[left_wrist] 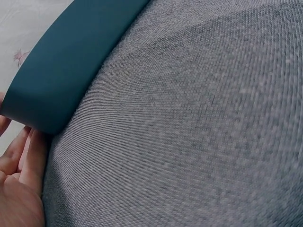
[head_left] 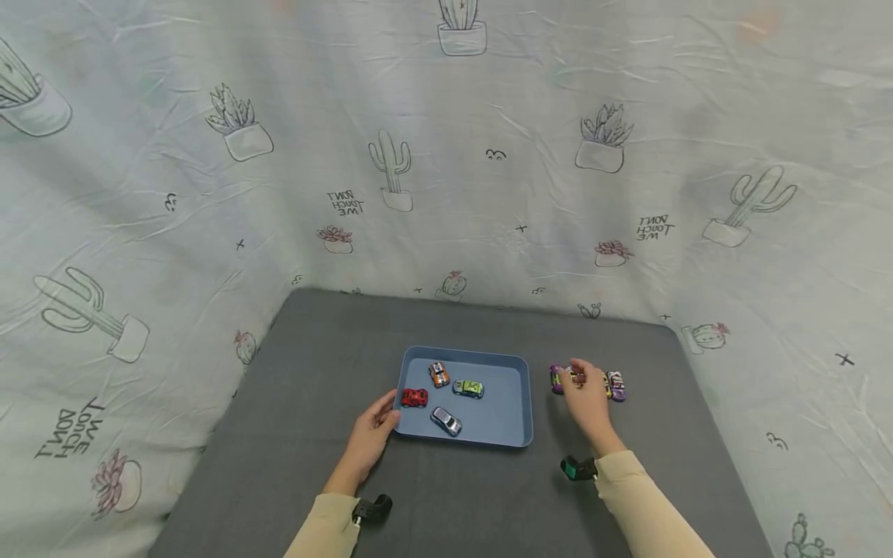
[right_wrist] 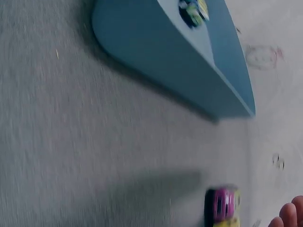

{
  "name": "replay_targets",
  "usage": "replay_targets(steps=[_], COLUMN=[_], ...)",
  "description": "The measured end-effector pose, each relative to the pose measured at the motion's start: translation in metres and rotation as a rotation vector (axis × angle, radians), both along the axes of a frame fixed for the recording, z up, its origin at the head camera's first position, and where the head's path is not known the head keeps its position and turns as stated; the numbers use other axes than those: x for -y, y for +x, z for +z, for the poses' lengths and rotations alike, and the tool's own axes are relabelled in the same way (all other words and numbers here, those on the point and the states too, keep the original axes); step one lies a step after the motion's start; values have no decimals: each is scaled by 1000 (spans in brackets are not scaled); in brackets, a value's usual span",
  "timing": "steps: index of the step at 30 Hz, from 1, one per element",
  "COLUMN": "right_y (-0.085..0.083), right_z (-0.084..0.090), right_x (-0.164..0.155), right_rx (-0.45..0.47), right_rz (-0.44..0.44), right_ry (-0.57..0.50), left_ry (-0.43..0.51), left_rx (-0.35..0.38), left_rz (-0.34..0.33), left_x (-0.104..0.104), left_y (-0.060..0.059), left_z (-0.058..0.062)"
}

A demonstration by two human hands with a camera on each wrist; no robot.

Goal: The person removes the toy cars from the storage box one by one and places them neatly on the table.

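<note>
A blue rectangular tray (head_left: 498, 399) holds a red toy car (head_left: 415, 397), an orange one (head_left: 439, 374), a green one (head_left: 468, 388) and a silver one (head_left: 446, 421). My left hand (head_left: 370, 434) grips the tray's near left corner; in the left wrist view its fingers (left_wrist: 34, 163) touch the outer wall. To the right of the tray, my right hand (head_left: 587, 399) hovers over a row of toy cars and partly hides them. A purple car (head_left: 556, 378) shows at the row's left end, a purple-and-white car (head_left: 617, 386) at its right. The right wrist view shows fingertips (right_wrist: 289, 213) apart from a purple-and-yellow car (right_wrist: 224, 205).
Grey cloth (head_left: 460, 496) covers the table under everything. Behind and at both sides hangs a pale curtain (head_left: 446, 178) printed with cacti. Each wrist wears a black strap device, the left one (head_left: 373, 508) near the table's front.
</note>
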State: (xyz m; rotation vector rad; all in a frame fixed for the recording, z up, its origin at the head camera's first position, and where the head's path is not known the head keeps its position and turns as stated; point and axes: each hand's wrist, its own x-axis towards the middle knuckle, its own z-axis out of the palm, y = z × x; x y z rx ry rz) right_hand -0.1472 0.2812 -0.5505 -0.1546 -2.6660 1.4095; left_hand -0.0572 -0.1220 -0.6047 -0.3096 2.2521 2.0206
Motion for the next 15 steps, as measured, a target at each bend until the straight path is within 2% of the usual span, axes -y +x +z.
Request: replay_targets(steps=[9, 15], right_y=[1, 2], right_z=[4, 0], right_x=[37, 57], right_rx=[-46, 19], right_rz=[154, 230], right_ry=[19, 28], left_ry=[-1, -11], left_rx=[-11, -12], left_rz=[-17, -10], left_x=[1, 1], left_y=[-1, -1], left_z=[-1, -3])
